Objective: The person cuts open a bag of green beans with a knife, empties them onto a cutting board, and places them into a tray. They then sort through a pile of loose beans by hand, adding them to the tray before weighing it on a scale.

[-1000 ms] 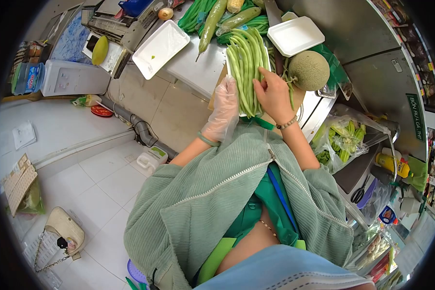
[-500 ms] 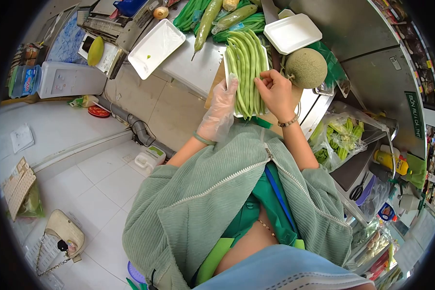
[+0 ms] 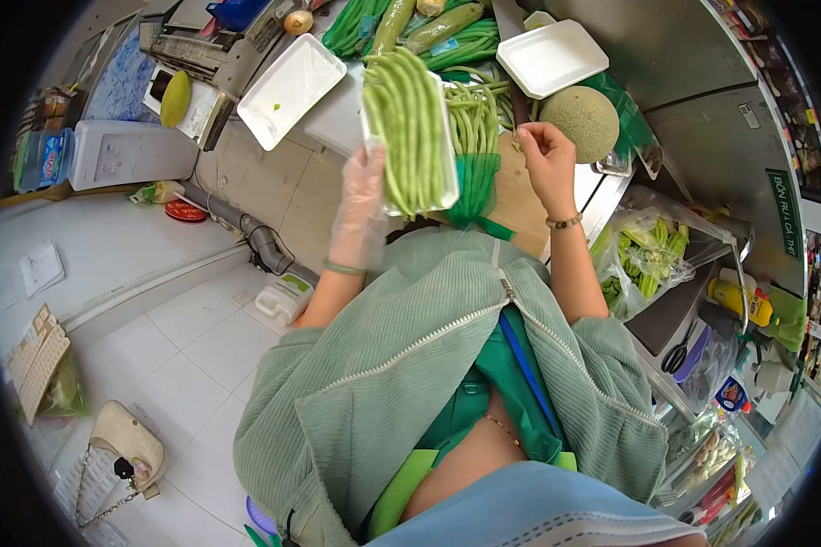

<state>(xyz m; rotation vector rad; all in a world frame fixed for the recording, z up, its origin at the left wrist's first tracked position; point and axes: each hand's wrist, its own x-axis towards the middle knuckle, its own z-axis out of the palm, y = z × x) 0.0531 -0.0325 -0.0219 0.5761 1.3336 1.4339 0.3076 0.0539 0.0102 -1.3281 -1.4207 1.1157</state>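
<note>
My left hand point(image 3: 359, 196), in a clear plastic glove, grips the left edge of a white foam tray point(image 3: 450, 173) filled with long green beans point(image 3: 409, 128). The tray is tilted and slightly blurred. To its right, more green beans point(image 3: 472, 118) lie in a green mesh bag point(image 3: 472, 187) on a brown board point(image 3: 518, 196). My bare right hand point(image 3: 547, 157) is held over the board, thumb and index finger pinched together near a small green bit. A melon point(image 3: 579, 125) rests just beyond this hand.
An empty white tray point(image 3: 292, 91) is at the upper left and another white tray point(image 3: 553, 60) sits behind the melon. Wrapped gourds point(image 3: 444, 29) lie at the back. On the right hangs a plastic bag of greens point(image 3: 646, 260), with scissors point(image 3: 677, 354) below it.
The filled tray has moved left with my left hand, uncovering the mesh bag of beans. My right hand has come away from the tray's beans and shifted slightly right.
</note>
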